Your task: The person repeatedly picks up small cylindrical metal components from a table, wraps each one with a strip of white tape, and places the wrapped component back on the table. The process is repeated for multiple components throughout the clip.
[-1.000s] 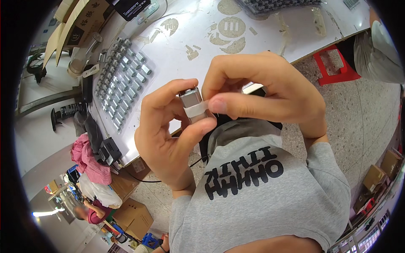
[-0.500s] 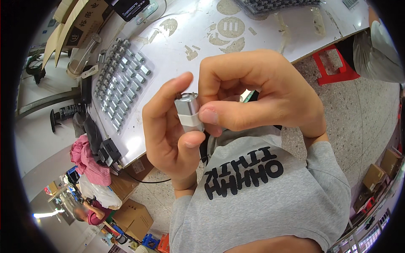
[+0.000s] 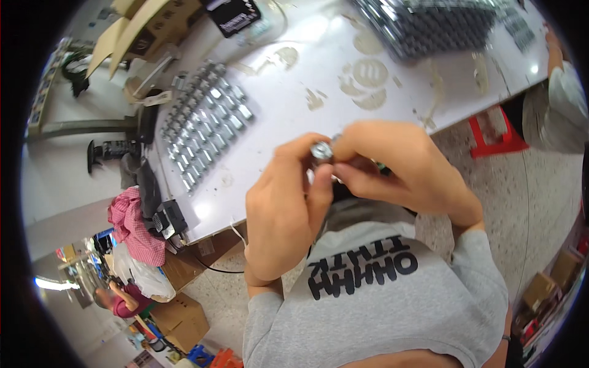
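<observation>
My left hand [image 3: 285, 205] is closed round a small silver metal cylinder that looks like an electric motor [image 3: 321, 151]. It is held in front of my chest, its round end tipped up between thumb and fingers. Right beside it is my right hand [image 3: 408, 162], fingers bent, with thumb and forefinger pinched together against the motor's side. What that pinch holds is hidden. A bit of something green [image 3: 381, 166] shows inside the curl of the right fingers. On the table to the left, rows of similar silver motors [image 3: 211, 126] lie in a clear tray.
The white table [image 3: 288, 122] has peeled marks. Stacked motor trays [image 3: 429, 30] lie at its far right, near another person's arm [image 3: 554, 52]. A black box [image 3: 233, 15] and a cardboard carton [image 3: 156, 30] stand at the back. A red stool [image 3: 500, 135] is at right.
My view has shifted, so the table sits lower in it. The motor has turned from side-on with its white band showing to end-up. Both hands have drawn closer round it.
</observation>
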A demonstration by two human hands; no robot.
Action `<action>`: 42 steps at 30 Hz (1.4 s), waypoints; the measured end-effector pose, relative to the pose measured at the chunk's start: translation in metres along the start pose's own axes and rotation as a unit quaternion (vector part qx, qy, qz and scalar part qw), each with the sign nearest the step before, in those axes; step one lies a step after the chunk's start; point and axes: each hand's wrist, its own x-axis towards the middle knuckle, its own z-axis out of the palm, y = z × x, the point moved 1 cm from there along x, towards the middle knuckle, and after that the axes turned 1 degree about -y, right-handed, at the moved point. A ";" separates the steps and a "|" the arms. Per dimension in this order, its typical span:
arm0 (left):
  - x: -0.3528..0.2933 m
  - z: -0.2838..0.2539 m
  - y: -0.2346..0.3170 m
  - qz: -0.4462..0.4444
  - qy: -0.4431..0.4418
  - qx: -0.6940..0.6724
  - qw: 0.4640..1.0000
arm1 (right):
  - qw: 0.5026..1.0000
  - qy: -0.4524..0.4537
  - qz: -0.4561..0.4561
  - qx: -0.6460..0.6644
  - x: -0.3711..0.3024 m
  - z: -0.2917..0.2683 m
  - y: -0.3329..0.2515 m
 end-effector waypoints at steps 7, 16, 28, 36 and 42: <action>0.017 -0.014 -0.009 -0.051 -0.122 -0.162 0.978 | 0.953 0.091 -0.193 -0.214 -0.001 0.015 0.000; 0.039 0.015 -0.052 -0.162 -0.213 -0.512 0.817 | 0.889 0.075 -0.364 -0.266 0.000 0.021 0.008; 0.169 -0.036 -0.168 0.004 0.002 0.099 0.995 | 0.872 0.184 -0.084 0.445 -0.027 0.017 0.025; 0.201 -0.040 -0.205 0.007 0.095 0.024 0.995 | 0.873 0.116 -0.063 0.469 -0.031 0.009 0.022; 0.164 -0.075 -0.180 -0.009 0.067 -0.138 0.988 | 0.853 0.134 -0.067 0.500 -0.024 0.014 0.023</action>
